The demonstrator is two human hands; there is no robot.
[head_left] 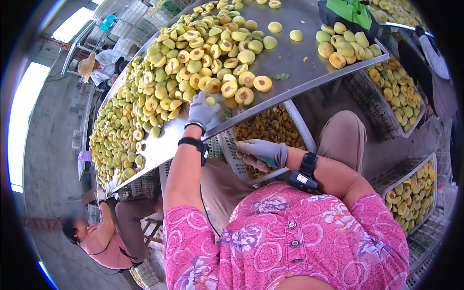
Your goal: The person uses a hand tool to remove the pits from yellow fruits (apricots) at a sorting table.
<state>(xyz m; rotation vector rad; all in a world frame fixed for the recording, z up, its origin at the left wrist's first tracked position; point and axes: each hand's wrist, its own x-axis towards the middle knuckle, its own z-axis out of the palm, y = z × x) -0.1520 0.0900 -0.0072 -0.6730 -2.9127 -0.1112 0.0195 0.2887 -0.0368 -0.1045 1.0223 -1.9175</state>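
Observation:
My left hand (202, 112), in a pale grey glove, is at the near edge of the metal table (290, 63). Its fingers are curled against a small yellow-green stone fruit (210, 101). Beyond it spreads a large heap of halved stone fruit (193, 63), many with brown-red hollows showing. Lower down, my gloved right hand (263, 152) is over a white crate (302, 124) of brown fruit stones (275, 125). Its fingers are bent closed, and what they hold, if anything, is hidden. A band with a black device is on each wrist.
A smaller fruit pile (345, 48) lies by a green bag (353, 14) at the table's right corner. Fruit-filled crates (396, 96) (411, 193) stand on the right. Another person (108, 237) sits at lower left; a straw hat (87, 66) shows farther back.

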